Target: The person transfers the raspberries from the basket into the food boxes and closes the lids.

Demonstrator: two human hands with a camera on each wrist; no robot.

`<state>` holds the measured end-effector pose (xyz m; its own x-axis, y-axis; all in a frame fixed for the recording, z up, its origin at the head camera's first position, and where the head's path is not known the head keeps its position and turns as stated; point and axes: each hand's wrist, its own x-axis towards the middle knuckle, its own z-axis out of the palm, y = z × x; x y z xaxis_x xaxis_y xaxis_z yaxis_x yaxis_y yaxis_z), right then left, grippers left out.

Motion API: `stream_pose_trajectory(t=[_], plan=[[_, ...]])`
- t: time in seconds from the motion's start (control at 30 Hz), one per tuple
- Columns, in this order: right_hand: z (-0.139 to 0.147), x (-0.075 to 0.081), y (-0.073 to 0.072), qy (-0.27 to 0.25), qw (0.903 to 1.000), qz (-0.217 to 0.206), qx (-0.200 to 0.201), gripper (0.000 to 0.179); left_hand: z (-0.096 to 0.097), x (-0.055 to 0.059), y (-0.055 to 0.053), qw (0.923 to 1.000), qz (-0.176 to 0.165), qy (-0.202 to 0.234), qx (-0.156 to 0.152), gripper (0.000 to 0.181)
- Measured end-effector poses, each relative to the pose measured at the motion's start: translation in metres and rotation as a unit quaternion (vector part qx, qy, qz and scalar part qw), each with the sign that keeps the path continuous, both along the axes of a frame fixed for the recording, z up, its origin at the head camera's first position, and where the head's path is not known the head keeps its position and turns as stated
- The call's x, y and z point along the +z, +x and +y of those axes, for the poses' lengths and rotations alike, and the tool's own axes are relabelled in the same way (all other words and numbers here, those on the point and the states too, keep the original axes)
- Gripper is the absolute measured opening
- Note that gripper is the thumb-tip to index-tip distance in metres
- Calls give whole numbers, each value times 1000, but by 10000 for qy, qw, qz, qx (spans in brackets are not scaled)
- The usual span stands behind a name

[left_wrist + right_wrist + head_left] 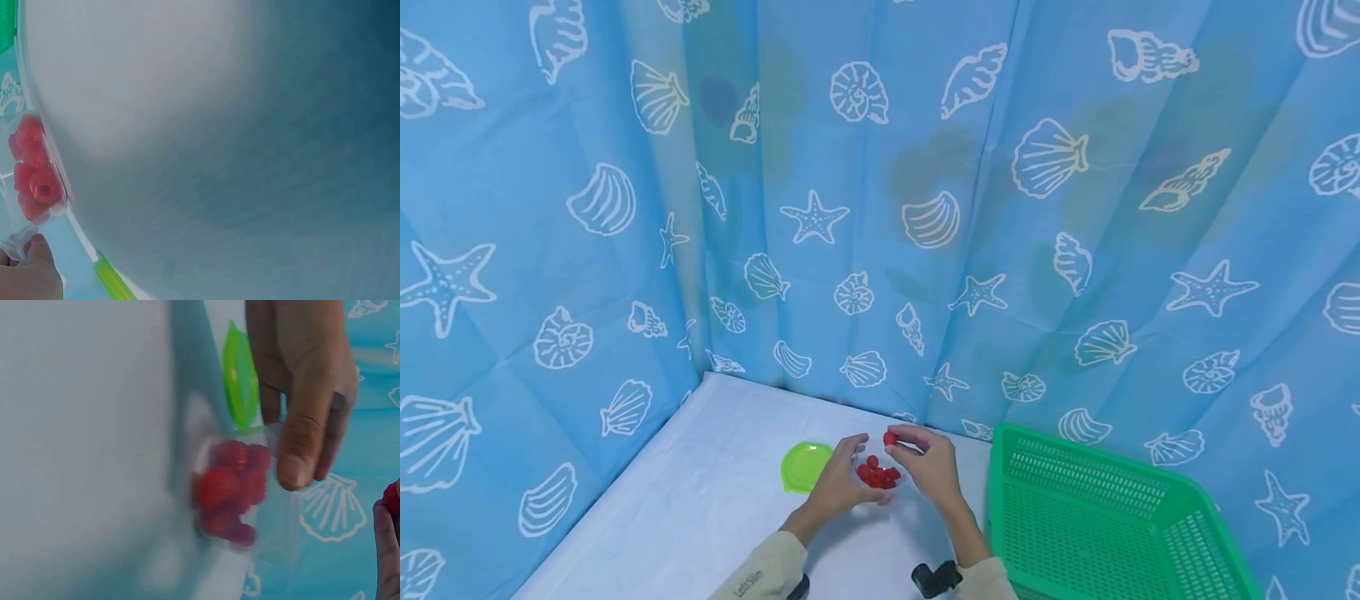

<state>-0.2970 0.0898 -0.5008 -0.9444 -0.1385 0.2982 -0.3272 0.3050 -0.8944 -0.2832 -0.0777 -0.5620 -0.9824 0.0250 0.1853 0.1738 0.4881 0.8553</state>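
My left hand (837, 487) holds the edge of a clear plastic bag (275, 519) between thumb and fingers; the film is crumpled by the thumb in the left wrist view. Several red raspberries (877, 477) lie bunched in the bag's lower part, and one shows a hollow centre in the left wrist view. Above and to the right of the bag, my right hand (936, 467) pinches a single raspberry (890, 437) between thumb and fingertips. In the right wrist view only part of that hand shows, at the right edge.
A lime green dish (805, 467) lies on the white table (722, 467) left of the left hand. To the right stands a green slatted plastic basket (997, 492). Blue curtains (880, 208) with white shell prints hang behind the table and along its left side.
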Motion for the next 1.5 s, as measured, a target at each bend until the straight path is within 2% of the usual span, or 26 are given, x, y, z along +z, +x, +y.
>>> stream_pose_trajectory(t=[0.33,0.53,0.9,1.03,1.5], plan=[[-4,-25,4,93,9994,-151,-288,29,-1,-3,1,9999,78,-61,-46,98],[-3,-33,4,82,9995,-47,-292,27,0,-5,0,9999,123,-52,-96,100],[-2,-47,6,126,9992,-212,-321,29,-1,-5,1,9998,143,-60,-123,101],[-3,-49,7,64,9992,-160,-349,29,0,-4,2,9999,115,-30,-102,100],[-6,-46,6,365,9979,-112,-526,31,-1,1,1,9999,43,-59,-84,102]])
